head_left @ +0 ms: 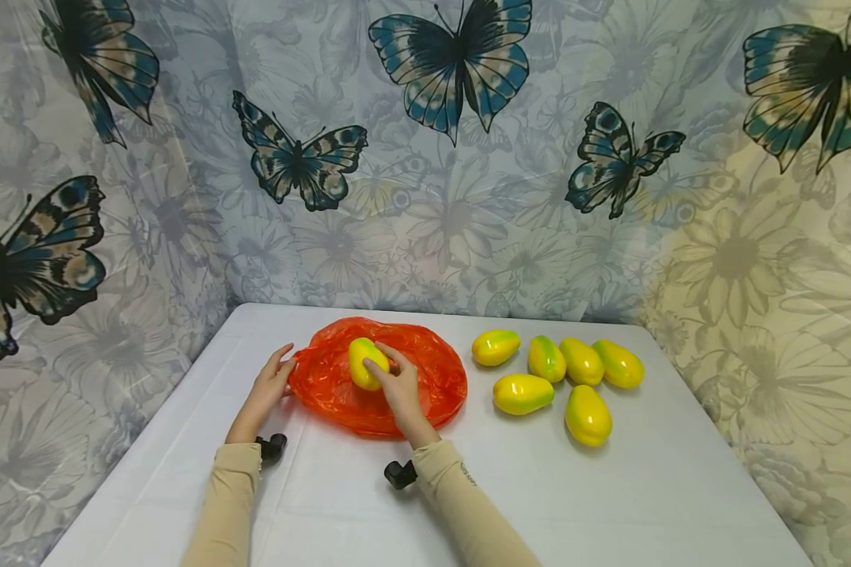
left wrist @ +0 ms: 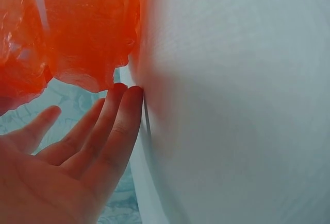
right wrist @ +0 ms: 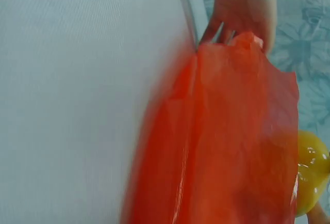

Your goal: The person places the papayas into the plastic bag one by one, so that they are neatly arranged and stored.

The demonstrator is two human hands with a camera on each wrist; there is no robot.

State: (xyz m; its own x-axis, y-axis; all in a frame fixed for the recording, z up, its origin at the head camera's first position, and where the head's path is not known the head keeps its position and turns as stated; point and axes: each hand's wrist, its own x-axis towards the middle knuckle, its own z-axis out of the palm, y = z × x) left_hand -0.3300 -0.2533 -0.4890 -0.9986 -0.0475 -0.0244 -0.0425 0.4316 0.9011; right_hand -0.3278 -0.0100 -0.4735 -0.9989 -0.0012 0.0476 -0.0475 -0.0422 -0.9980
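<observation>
A crinkled red plastic bag (head_left: 436, 366) lies spread on the white table. Over its middle, my right hand (head_left: 403, 395) pinches a yellow-green mango (head_left: 361, 361) between thumb and fingers. The right wrist view shows part of that mango (right wrist: 309, 170) at the right edge, beyond the bag wall (right wrist: 232, 131). At the bag's left edge is my left hand (head_left: 265, 395). In the left wrist view its fingers (left wrist: 111, 131) are extended, with the fingertips at the bag's hanging rim (left wrist: 85, 74). The thumb stands apart from the bag.
Several more yellow-green mangoes lie loose right of the bag, including one nearest the front (head_left: 589, 416) and one at the back left (head_left: 496, 347). Each wrist carries a small black camera (head_left: 273, 448). Behind the white table (head_left: 652, 488) hangs a butterfly-print cloth (head_left: 461, 228).
</observation>
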